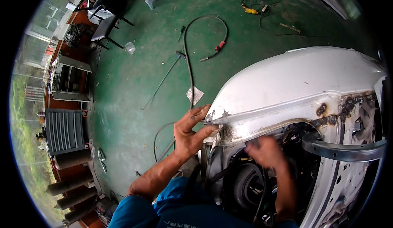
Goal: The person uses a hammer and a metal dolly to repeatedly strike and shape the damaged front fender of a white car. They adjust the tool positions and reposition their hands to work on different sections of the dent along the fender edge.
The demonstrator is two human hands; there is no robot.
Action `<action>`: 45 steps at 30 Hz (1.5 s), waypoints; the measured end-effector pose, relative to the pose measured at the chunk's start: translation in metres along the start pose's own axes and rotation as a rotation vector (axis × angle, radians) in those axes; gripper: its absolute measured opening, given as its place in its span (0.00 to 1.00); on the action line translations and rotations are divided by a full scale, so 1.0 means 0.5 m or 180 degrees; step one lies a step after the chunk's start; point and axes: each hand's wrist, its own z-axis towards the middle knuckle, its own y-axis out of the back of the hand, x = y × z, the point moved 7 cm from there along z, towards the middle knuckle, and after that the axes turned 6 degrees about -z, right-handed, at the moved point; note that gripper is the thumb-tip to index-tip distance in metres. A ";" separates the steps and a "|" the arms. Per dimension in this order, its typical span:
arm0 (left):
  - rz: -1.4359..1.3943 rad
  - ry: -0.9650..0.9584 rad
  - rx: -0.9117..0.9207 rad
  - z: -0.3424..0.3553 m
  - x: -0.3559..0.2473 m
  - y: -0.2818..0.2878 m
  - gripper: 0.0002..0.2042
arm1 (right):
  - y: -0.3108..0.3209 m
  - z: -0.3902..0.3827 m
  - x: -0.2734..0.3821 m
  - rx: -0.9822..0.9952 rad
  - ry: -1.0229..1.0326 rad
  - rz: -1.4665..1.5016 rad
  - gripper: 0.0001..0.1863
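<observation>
A white car body panel (286, 80), scuffed and bare at its near-left corner, fills the right side. My left hand (190, 134) grips that corner, thumb on the near side and fingers over the far side. My right hand (268, 152) is over the dark opening below the panel's curved edge, blurred by motion; what its fingers hold, if anything, does not show. Inside the opening are a round, tyre-like black part (247, 183) and dark hoses. Burnt, rusty weld marks (321, 109) show at the panel's right end.
A curved metal strip (344, 149) juts across the opening's right side. On the green floor (131, 76) lie a black hose with a red-handled torch (220, 46), a long thin rod (163, 80) and a yellow tool (249, 10). A grey drawer cabinet (65, 132) and gas cylinders (73, 183) line the left wall.
</observation>
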 end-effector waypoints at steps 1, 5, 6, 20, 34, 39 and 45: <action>0.0018 -0.0021 0.0028 0.000 0.000 0.003 0.25 | -0.007 -0.006 0.048 0.0092 0.0286 0.0475 0.11; 0.0103 -0.0121 0.0040 0.010 -0.010 -0.007 0.23 | 0.027 -0.016 -0.015 -0.0258 -0.0044 0.0208 0.12; 0.0124 -0.0168 -0.0013 0.010 -0.008 -0.009 0.24 | 0.035 -0.034 -0.018 -0.0761 -0.0034 0.0473 0.10; 0.0048 0.0451 0.1278 0.010 0.023 -0.008 0.38 | -0.208 -0.410 0.021 -0.2269 -0.2998 0.2363 0.08; 0.2204 -0.1222 0.2856 0.129 -0.123 -0.099 0.44 | -0.498 -0.537 0.291 -0.3629 -0.3529 0.2949 0.14; 0.2220 -0.1254 0.3187 0.145 -0.115 -0.101 0.48 | -0.603 -0.497 0.368 -0.4688 -0.2453 0.2837 0.14; 0.2522 -0.3885 0.4615 0.106 -0.226 -0.098 0.44 | -0.681 -0.452 0.428 -0.4973 -0.2822 0.2791 0.14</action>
